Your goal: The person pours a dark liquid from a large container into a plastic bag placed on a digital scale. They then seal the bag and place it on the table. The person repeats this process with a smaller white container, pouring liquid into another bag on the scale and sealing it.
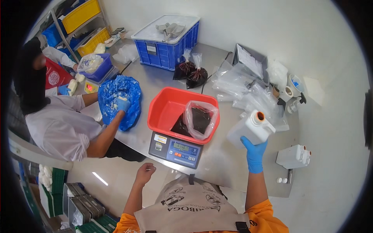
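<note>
My right hand [256, 153], in a blue glove, grips a white plastic jerrycan [247, 129] above the table's right part. The jerrycan's mouth is uncapped and stained orange-brown. My left hand [145, 174] is bare, its fingers loosely curled around nothing, off the table's front edge. Between the hands and farther back, a red plastic basin [163, 112] rests on a digital scale [176, 151] with a lit display. Inside the basin, an open clear plastic bag [201, 122] holds dark liquid.
A co-worker [64, 125] on the left reaches into a blue plastic bag [112, 99]. Two tied bags of dark liquid [196, 77] lie by a blue lidded crate [163, 52]. Empty clear bags [233, 84] spread behind the jerrycan. More white jerrycans [291, 157] and two white caps [281, 180] stand right.
</note>
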Available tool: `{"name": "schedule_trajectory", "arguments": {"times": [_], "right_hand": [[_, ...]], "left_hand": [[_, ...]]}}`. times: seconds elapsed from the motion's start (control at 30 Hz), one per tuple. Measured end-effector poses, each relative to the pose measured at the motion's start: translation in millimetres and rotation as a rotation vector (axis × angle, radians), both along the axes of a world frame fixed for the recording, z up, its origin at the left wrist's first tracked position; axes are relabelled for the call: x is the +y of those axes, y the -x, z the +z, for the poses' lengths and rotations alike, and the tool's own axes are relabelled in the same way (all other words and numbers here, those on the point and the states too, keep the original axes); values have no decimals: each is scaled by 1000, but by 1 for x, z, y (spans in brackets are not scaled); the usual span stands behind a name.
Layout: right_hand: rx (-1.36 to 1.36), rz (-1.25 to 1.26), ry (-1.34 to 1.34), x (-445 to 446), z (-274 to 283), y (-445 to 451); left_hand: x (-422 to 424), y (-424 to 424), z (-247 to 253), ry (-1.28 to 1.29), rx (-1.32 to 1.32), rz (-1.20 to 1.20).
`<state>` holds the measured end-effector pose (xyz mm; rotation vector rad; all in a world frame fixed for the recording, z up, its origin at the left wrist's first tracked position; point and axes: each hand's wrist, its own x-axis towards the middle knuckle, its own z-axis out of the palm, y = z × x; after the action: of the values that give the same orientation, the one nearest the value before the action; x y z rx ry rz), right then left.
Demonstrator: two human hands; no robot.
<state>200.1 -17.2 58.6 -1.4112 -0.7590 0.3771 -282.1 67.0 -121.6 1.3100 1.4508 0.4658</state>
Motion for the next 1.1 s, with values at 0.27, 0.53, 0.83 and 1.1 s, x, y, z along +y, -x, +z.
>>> {"name": "schedule_trajectory", "arguments": {"times": [0.27,0.53,0.83,1.1], "right_hand": [[-532,25,189,51,38,29],[-1196,-36,175,71,44,18],[-1200,-20,195,81,51,17],[-1216,-30,202,79,50,13]], "left_hand": [[51,24,-20,-182,-36,293],[69,11,-33,-178,-101,374],[71,13,-40,-113,-64,363],[69,8,-39,-138,-87,378]]}}
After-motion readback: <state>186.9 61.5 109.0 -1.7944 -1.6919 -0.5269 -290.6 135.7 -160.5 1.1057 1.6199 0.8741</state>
